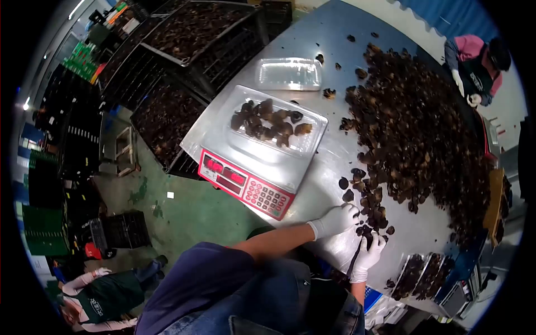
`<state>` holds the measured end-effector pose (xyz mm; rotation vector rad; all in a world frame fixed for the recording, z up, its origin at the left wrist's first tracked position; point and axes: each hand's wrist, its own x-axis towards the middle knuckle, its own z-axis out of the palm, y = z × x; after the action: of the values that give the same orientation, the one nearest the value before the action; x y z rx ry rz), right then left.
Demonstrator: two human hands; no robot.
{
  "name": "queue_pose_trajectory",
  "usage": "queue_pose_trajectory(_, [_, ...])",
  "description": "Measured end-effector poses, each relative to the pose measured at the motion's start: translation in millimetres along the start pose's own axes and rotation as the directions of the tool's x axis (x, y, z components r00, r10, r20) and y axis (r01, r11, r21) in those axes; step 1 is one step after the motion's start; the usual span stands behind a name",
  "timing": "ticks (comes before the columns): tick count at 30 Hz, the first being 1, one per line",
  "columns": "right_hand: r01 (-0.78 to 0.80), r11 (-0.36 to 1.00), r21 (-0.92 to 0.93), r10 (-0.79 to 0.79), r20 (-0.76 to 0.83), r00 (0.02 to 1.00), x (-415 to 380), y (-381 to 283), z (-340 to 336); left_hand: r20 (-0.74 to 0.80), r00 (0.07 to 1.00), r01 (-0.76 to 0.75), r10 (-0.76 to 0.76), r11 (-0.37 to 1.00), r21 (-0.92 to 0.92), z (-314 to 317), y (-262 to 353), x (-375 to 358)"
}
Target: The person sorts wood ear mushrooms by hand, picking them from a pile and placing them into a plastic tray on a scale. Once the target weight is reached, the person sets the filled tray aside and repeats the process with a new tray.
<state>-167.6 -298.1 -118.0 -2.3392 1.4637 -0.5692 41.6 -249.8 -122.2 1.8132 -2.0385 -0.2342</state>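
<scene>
Both my hands wear white gloves at the near edge of a metal table (pixel 329 184). My left hand (pixel 336 220) has its fingers curled together beside loose dark brown mushroom pieces (pixel 374 206); whatever lies between its fingertips is hidden. Close by, my right hand (pixel 368 255) closes its fingers on a few dark mushroom pieces (pixel 365 231). To the left stands a digital scale (pixel 245 181) with lit red digits. On its pan sits a clear plastic tray (pixel 304 144) of brown mushroom pieces (pixel 271 123).
A large mushroom heap (pixel 419 128) covers the table's right side. An empty clear tray (pixel 289 74) lies beyond the scale, and filled trays (pixel 421 276) stand at right. Crates of mushrooms (pixel 195 28) stand at left. Co-workers appear at upper right (pixel 474 67) and lower left (pixel 109 296).
</scene>
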Motion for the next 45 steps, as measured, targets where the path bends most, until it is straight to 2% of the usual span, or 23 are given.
queue_pose_trajectory(2, [-0.051, 0.99, 0.133, 0.054, -0.019, 0.998, 9.7, -0.1, 1.7, -0.145, 0.989, 0.006, -0.022, 0.994, -0.109, -0.5, -2.3, 4.9])
queue_pose_trajectory(4, [-0.175, 0.959, 0.222, 0.171, 0.037, 0.985, 19.6, -1.2, -4.2, -0.084, 0.996, 0.029, -0.038, 0.994, -0.107, -13.6, -6.1, 14.4])
queue_pose_trajectory(5, [-0.157, 0.949, 0.273, 0.16, 0.011, 0.987, 21.2, 4.8, -2.7, 0.003, 0.999, 0.034, -0.033, 0.999, -0.04, -19.4, -4.3, 16.1])
queue_pose_trajectory(10, [-0.209, 0.897, 0.39, 0.223, 0.008, 0.975, 29.8, -19.1, -23.7, -0.138, 0.979, 0.128, -0.151, 0.978, -0.162, -15.7, -8.2, 20.2])
queue_pose_trajectory(13, [-0.086, 0.904, 0.418, 0.099, -0.008, 0.995, 50.5, -63.5, -26.4, -0.387, 0.898, 0.074, -0.207, 0.941, -0.331, -55.7, -8.9, 18.9])
queue_pose_trajectory(14, [-0.044, 0.93, 0.364, 0.036, 0.03, 0.999, 62.2, -90.7, -34.3, -0.338, 0.909, 0.097, -0.243, 0.913, -0.396, -81.9, -12.9, 15.1])
queue_pose_trajectory(16, [-0.103, 0.819, 0.564, 0.061, 0.093, 0.994, 83.6, -153.7, -39.3, -0.526, 0.811, 0.037, -0.258, 0.918, -0.394, -149.9, -34.5, -3.2])
queue_pose_trajectory(18, [0.0, 0.759, 0.651, -0.108, 0.126, 0.986, 104.3, -218.7, -49.9, -0.565, 0.714, 0.107, -0.413, 0.863, -0.495, -191.7, -71.8, -20.9])
queue_pose_trajectory(20, [0.265, 0.782, 0.565, -0.368, 0.074, 0.927, 126.5, -248.1, -36.4, -0.657, 0.64, 0.187, -0.398, 0.91, -0.37, -219.5, -125.4, -40.2])
queue_pose_trajectory(22, [0.391, 0.726, 0.566, -0.477, 0.003, 0.879, 145.2, -276.1, -4.7, -0.763, 0.547, 0.262, -0.344, 0.936, -0.234, -257.0, -145.2, -50.7])
queue_pose_trajectory(24, [0.371, 0.733, 0.57, -0.483, 0.052, 0.874, 155.4, -314.4, 9.6, -0.678, 0.572, 0.264, -0.462, 0.886, -0.381, -262.3, -177.6, -64.3])
queue_pose_trajectory(26, [0.436, 0.752, 0.494, -0.546, 0.095, 0.833, 161.5, -326.2, 36.0, -0.545, 0.679, 0.395, -0.492, 0.87, -0.294, -252.0, -203.7, -70.1])
queue_pose_trajectory(28, [0.385, 0.822, 0.42, -0.496, 0.195, 0.846, 161.2, -332.1, 52.0, -0.47, 0.753, 0.481, -0.46, 0.873, -0.084, -244.4, -211.2, -73.0])
queue_pose_trajectory(29, [0.306, 0.804, 0.511, -0.465, 0.218, 0.858, 155.7, -331.8, 47.4, -0.482, 0.771, 0.447, -0.417, 0.893, -0.057, -242.6, -212.0, -75.1])
queue_pose_trajectory(30, [0.339, 0.801, 0.494, -0.492, 0.218, 0.843, 153.2, -326.0, 46.7, -0.494, 0.784, 0.417, -0.376, 0.909, -0.03, -246.3, -209.7, -76.0])
queue_pose_trajectory(33, [0.292, 0.748, 0.596, -0.439, 0.113, 0.891, 142.3, -297.4, 46.0, -0.451, 0.78, 0.446, -0.433, 0.891, -0.084, -262.0, -196.2, -80.6])
queue_pose_trajectory(34, [0.347, 0.813, 0.468, -0.433, 0.087, 0.897, 143.6, -284.2, 35.7, -0.463, 0.769, 0.496, -0.44, 0.869, -0.002, -262.3, -190.3, -83.6])
queue_pose_trajectory(36, [0.244, 0.845, 0.475, -0.317, 0.077, 0.945, 131.7, -254.2, 11.0, -0.486, 0.767, 0.489, -0.418, 0.872, 0.023, -262.7, -188.0, -89.3])
queue_pose_trajectory(38, [0.037, 0.875, 0.482, -0.084, 0.075, 0.994, 114.3, -200.4, 10.5, -0.57, 0.715, 0.515, -0.405, 0.856, 0.038, -267.5, -169.9, -84.4])
queue_pose_trajectory(40, [0.083, 0.934, 0.348, -0.061, -0.072, 0.996, 88.4, -133.8, 6.8, -0.626, 0.697, 0.419, -0.348, 0.907, -0.038, -256.4, -156.1, -80.9])
queue_pose_trajectory(42, [-0.085, 0.908, 0.411, 0.141, -0.109, 0.984, 49.5, -89.6, -10.1, -0.641, 0.743, 0.181, -0.193, 0.98, -0.085, -252.4, -126.3, -61.1])
queue_pose_trajectory(44, [-0.29, 0.792, 0.537, 0.404, -0.106, 0.908, 12.5, -47.8, -16.3, -0.388, 0.89, 0.133, -0.241, 0.95, -0.283, -240.5, -85.3, -40.5])
queue_pose_trajectory(45, [-0.288, 0.723, 0.628, 0.471, -0.144, 0.87, -4.6, -32.1, -14.2, -0.295, 0.927, 0.081, -0.232, 0.89, -0.448, -216.6, -67.5, -33.8])
